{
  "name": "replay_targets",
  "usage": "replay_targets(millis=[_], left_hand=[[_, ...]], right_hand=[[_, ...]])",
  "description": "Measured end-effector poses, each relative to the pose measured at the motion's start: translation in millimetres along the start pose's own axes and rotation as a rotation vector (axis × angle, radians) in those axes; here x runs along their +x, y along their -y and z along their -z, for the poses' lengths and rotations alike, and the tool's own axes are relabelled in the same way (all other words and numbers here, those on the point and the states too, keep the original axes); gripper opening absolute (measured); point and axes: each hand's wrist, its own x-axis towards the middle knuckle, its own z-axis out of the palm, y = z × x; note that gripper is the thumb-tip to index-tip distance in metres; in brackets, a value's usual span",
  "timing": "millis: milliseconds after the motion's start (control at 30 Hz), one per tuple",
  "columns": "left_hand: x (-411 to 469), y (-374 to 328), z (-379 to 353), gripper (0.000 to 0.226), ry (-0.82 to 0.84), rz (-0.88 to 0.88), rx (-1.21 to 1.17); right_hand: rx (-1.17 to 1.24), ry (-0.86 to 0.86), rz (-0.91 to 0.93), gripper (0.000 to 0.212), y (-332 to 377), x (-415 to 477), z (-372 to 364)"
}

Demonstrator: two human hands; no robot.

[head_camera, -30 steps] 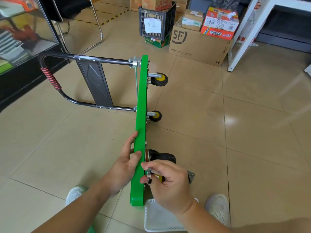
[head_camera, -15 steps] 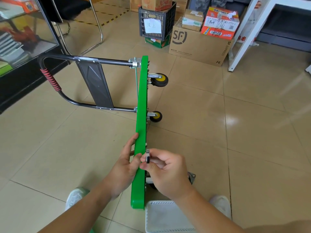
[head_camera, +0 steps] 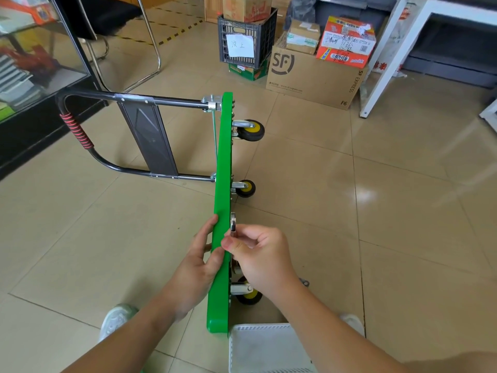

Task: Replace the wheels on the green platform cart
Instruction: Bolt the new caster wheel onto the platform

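Cart on edge, wrench at its underside.
My left hand (head_camera: 197,262) grips the green platform cart (head_camera: 223,184); my right hand (head_camera: 262,258) pinches a small metal wrench (head_camera: 233,222).

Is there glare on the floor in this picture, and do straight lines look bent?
Head view: a bright patch of glare lies on the glossy beige tile floor right of the green platform cart; wide-angle distortion bows the tile joints and tilts the white table leg; both hands look sharp.

Head camera looks forward and down, close over the floor (head_camera: 403,211).
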Motion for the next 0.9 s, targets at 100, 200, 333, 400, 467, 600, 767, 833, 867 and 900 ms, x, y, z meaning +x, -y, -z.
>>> replay_targets(millis=[100,200,333,400,467,600,767,833,867,900], left_hand=[[-0.4,0.3,0.1,0.059,-0.003,0.0,0.008],[0.2,1.4,0.0,0.057,-0.002,-0.004,0.034],[0.8,1.5,0.1,0.058,-0.006,0.01,0.049],[1.0,0.7,0.0,0.058,-0.007,0.011,0.053],[0.9,0.0,0.1,0.058,-0.001,0.013,0.052],[2.2,-2.7,-1.2,0.054,0.004,0.01,0.056],[4.0,-1.5,-1.7,0.058,-0.043,0.036,0.07],[4.4,-1.2,-1.3,0.062,-0.043,0.053,0.069],[5.4,-1.6,-1.1,0.062,-0.042,0.057,0.066],[6.4,-2.0,-0.8,0.062,-0.041,0.057,0.061]], right_hand=[[0.008,0.003,-0.046,0.014,1.7,3.5,-1.2],[0.028,0.01,-0.083,0.012,2.9,6.5,0.2],[0.026,0.01,-0.099,0.013,3.1,7.1,-0.9],[0.032,0.011,-0.099,0.014,3.4,7.1,-0.6],[0.045,0.049,-0.089,0.01,4.4,8.0,2.7],[0.01,0.125,0.011,0.034,12.9,7.5,12.9],[-0.086,0.13,0.186,0.034,20.9,4.1,27.4],[-0.051,0.065,0.221,0.033,24.3,10.6,39.0],[-0.051,0.049,0.232,0.034,25.7,16.0,44.1],[-0.072,0.041,0.243,0.034,26.8,21.8,48.3]])
